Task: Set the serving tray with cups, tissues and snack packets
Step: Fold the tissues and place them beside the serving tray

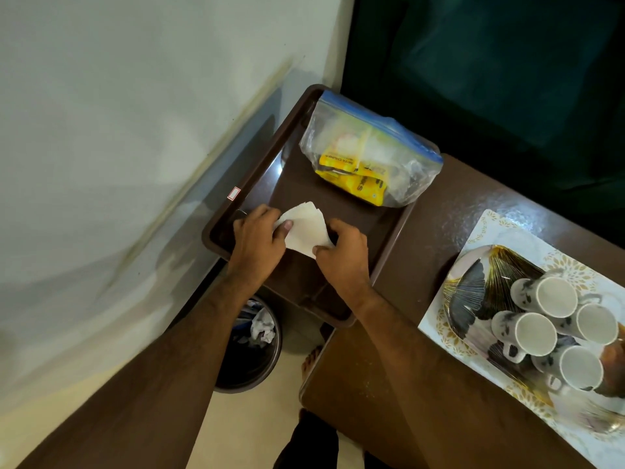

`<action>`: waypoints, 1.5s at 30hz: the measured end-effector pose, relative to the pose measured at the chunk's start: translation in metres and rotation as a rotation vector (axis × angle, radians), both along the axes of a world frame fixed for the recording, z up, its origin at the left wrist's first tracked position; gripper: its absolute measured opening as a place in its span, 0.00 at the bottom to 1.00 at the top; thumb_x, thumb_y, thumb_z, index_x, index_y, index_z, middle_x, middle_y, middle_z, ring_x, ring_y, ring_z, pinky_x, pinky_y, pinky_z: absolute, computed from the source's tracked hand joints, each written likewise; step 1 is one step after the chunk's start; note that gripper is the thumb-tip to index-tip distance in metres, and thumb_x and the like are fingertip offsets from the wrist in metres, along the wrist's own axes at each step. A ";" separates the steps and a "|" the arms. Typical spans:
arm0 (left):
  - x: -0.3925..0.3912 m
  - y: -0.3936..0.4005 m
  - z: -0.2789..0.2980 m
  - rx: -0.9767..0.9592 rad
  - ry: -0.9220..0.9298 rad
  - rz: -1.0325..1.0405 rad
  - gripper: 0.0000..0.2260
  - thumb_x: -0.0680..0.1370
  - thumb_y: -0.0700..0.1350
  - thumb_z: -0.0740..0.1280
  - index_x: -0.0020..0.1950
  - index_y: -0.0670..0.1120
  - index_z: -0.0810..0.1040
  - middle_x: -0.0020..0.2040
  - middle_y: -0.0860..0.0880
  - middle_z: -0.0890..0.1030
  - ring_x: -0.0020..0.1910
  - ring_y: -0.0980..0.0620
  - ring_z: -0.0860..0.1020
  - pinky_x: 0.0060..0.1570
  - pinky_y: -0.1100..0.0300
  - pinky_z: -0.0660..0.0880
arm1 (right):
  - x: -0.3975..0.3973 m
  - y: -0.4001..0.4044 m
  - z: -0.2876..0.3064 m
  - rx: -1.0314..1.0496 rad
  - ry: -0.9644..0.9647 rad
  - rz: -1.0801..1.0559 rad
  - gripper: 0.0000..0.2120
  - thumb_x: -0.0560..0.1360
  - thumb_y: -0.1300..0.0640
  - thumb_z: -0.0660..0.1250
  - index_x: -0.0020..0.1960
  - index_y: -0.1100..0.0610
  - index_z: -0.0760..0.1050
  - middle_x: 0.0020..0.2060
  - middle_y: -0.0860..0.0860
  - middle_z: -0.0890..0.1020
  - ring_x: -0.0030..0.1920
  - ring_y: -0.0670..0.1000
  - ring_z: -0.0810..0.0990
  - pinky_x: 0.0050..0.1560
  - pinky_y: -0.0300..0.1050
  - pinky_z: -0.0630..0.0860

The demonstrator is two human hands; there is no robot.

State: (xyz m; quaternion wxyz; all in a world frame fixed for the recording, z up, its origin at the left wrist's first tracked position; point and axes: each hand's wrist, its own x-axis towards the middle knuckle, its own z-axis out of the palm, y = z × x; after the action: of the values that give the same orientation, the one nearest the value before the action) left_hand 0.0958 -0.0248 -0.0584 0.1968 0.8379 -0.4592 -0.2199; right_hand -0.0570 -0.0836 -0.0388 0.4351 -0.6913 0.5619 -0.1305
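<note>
Left hand (258,236) and right hand (341,253) both pinch tissues (306,228) over near end of tray (233,208). Cups (554,330) well right; right hand nearer.

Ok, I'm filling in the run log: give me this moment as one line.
both hands hold tissues over brown tray | snack bag on tray | cups off tray

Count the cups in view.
4, all clustered on the patterned plate at the table's right, none on the brown tray: top cup, right cup, left cup, bottom cup. None looks hidden.
</note>
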 end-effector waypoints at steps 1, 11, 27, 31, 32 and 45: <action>0.000 0.002 0.001 -0.063 0.021 -0.022 0.09 0.83 0.48 0.66 0.57 0.43 0.78 0.56 0.46 0.81 0.58 0.47 0.77 0.63 0.52 0.64 | -0.001 0.000 -0.001 -0.052 -0.001 0.005 0.14 0.69 0.68 0.72 0.53 0.59 0.81 0.49 0.53 0.83 0.50 0.52 0.81 0.47 0.47 0.82; -0.003 0.008 0.001 -0.051 0.044 -0.222 0.25 0.71 0.34 0.75 0.66 0.47 0.77 0.65 0.51 0.81 0.66 0.50 0.78 0.71 0.50 0.61 | -0.015 0.002 -0.005 -0.132 0.011 0.160 0.22 0.66 0.71 0.69 0.58 0.58 0.80 0.53 0.53 0.83 0.54 0.55 0.80 0.57 0.55 0.78; -0.011 -0.010 0.007 -0.163 0.114 -0.170 0.14 0.78 0.35 0.70 0.63 0.42 0.80 0.57 0.45 0.84 0.58 0.49 0.81 0.61 0.56 0.78 | -0.014 -0.018 -0.003 -0.157 0.071 0.152 0.11 0.75 0.49 0.72 0.49 0.57 0.80 0.43 0.52 0.85 0.45 0.56 0.83 0.43 0.52 0.79; -0.017 -0.019 0.008 -0.210 0.167 -0.140 0.10 0.78 0.42 0.72 0.59 0.44 0.80 0.54 0.49 0.84 0.54 0.58 0.80 0.52 0.75 0.73 | -0.022 -0.025 0.001 -0.170 0.038 0.111 0.12 0.75 0.48 0.72 0.47 0.57 0.78 0.40 0.53 0.84 0.40 0.55 0.82 0.36 0.47 0.72; -0.020 -0.022 0.009 -0.215 0.174 -0.134 0.09 0.79 0.43 0.72 0.58 0.44 0.79 0.53 0.49 0.84 0.53 0.58 0.79 0.51 0.76 0.72 | -0.025 -0.027 0.002 -0.179 0.027 0.101 0.12 0.75 0.48 0.73 0.46 0.57 0.77 0.39 0.53 0.84 0.39 0.54 0.82 0.35 0.45 0.69; -0.065 -0.053 0.028 -0.302 0.142 -0.188 0.07 0.80 0.40 0.68 0.58 0.43 0.78 0.51 0.48 0.83 0.50 0.45 0.82 0.50 0.47 0.79 | -0.079 -0.052 0.021 -0.238 -0.053 0.118 0.24 0.70 0.64 0.75 0.65 0.55 0.76 0.54 0.54 0.86 0.54 0.59 0.83 0.52 0.52 0.81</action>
State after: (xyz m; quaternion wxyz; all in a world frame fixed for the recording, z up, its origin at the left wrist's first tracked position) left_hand 0.0305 -0.0774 -0.0306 0.3307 0.7346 -0.5484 -0.2243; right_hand -0.1365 -0.1351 -0.0183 0.3716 -0.7664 0.4889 -0.1887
